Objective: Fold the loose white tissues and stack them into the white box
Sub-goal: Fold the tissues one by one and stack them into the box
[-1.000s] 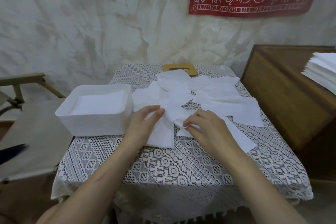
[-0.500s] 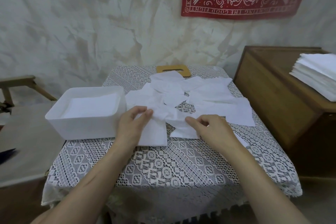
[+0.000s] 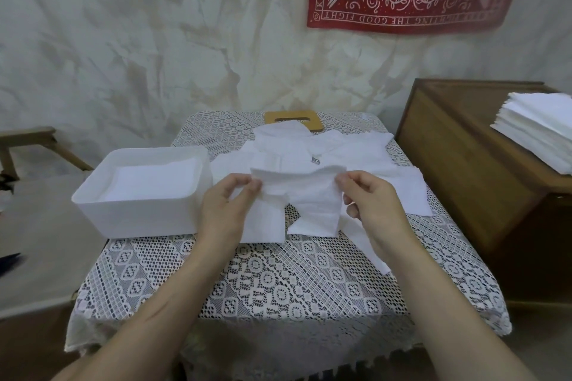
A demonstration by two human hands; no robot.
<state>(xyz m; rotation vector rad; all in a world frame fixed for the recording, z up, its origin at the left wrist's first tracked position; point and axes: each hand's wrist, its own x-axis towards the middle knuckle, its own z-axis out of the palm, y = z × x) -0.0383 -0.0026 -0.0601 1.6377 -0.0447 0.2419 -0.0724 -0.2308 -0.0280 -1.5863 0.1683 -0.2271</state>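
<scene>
We'd lifted a tissue (image 3: 298,192) off the worktop (image 3: 278,281) since a sec ago, left hand (image 3: 226,210) and right hand (image 3: 374,207) pinching its top corners just right of the white box (image 3: 139,213), so matching edges before creasing seemed smart.

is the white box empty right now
No, a flat layer of white tissues lies inside the white box, filling its bottom.
</scene>
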